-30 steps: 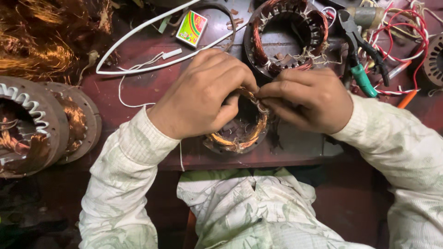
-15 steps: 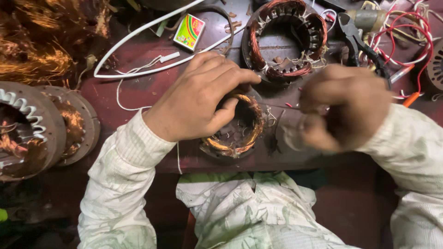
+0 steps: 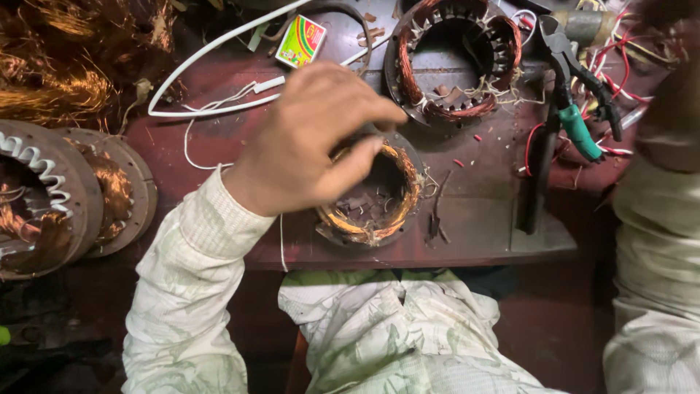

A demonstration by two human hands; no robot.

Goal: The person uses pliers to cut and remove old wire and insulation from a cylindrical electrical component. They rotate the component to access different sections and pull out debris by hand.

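Observation:
A small round stator (image 3: 379, 211) wound with copper wire lies on the red-brown bench (image 3: 481, 226) near its front edge. My left hand (image 3: 306, 142) covers its left and upper rim, fingers curled over the edge and thumb at the inner winding, gripping it. My right hand (image 3: 674, 102) is raised at the far right edge, blurred and partly out of frame, well away from the stator. Whether it holds anything does not show. Thin loose wire ends stick out at the stator's right side.
A larger copper-wound stator (image 3: 456, 62) lies behind. Green-handled pliers (image 3: 576, 124) rest to the right among red and white wires (image 3: 620, 69). A small colourful box (image 3: 301, 40) and a white cable (image 3: 211, 51) lie at the back. Big stators (image 3: 51, 197) and tangled copper wire (image 3: 65, 73) fill the left.
My right hand has left the small stator and swung up to the far right edge. My left hand stays on the stator's rim.

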